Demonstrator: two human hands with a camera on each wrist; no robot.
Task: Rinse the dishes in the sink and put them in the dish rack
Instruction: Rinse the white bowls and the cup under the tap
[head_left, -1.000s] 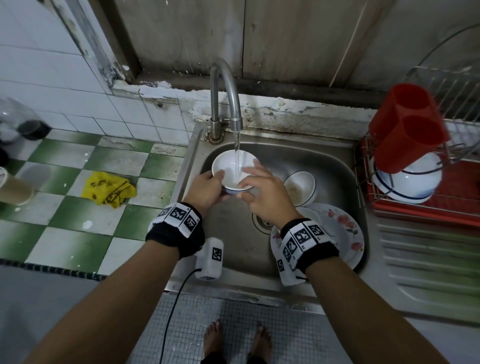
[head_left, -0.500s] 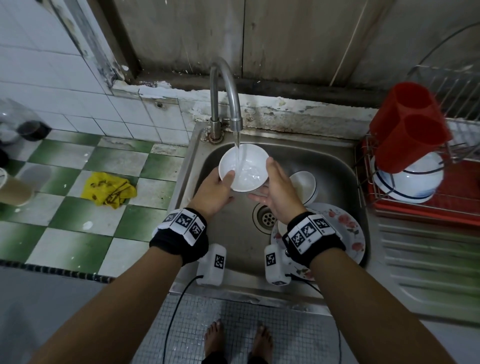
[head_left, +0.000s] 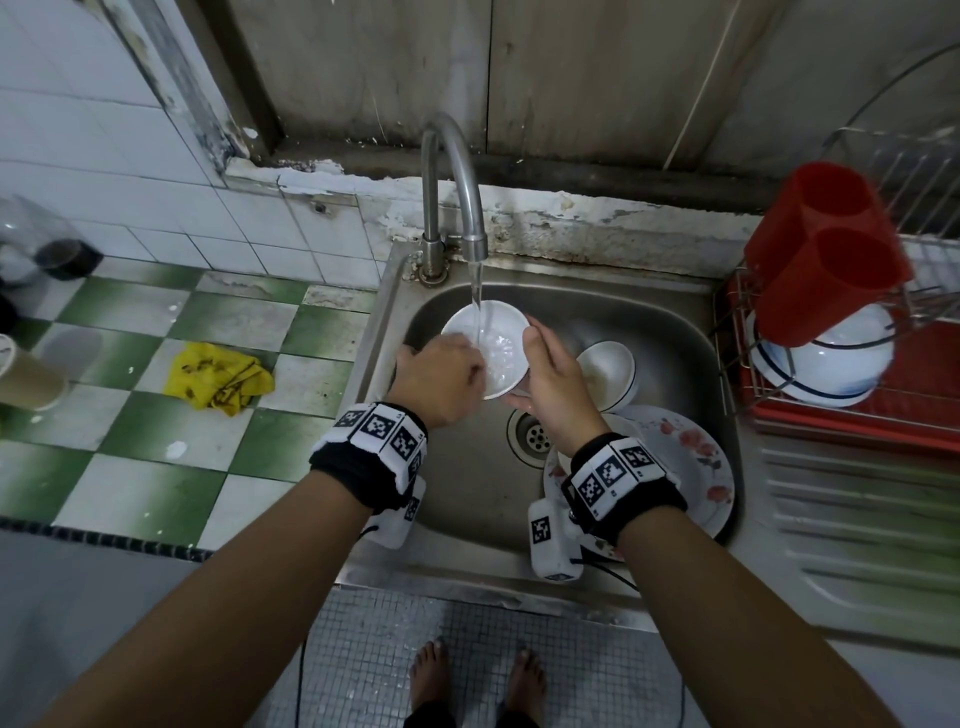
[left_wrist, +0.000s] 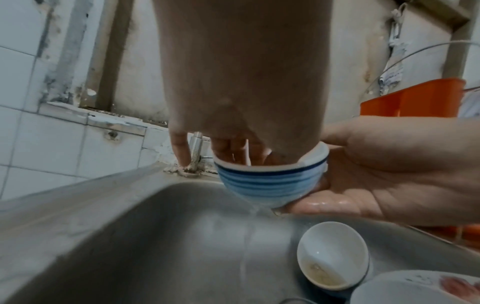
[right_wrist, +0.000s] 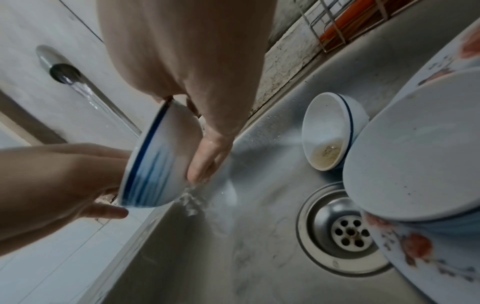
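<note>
A small white bowl with blue stripes outside is tilted under the running tap, over the steel sink. My right hand grips it from the right, fingers under its base and thumb on the rim. My left hand reaches over the near rim, its fingers touching the wet inside. Water spills off the bowl's lower edge. A dirty small bowl leans by a floral plate.
A larger white bowl lies on the floral plate beside the drain. The wire dish rack at the right holds a red utensil holder and a white bowl. A yellow cloth lies on the tiled counter.
A second ago my left hand held the bowl while my right fingers were inside it. Now the right hand holds it and my left fingers have moved inside.
</note>
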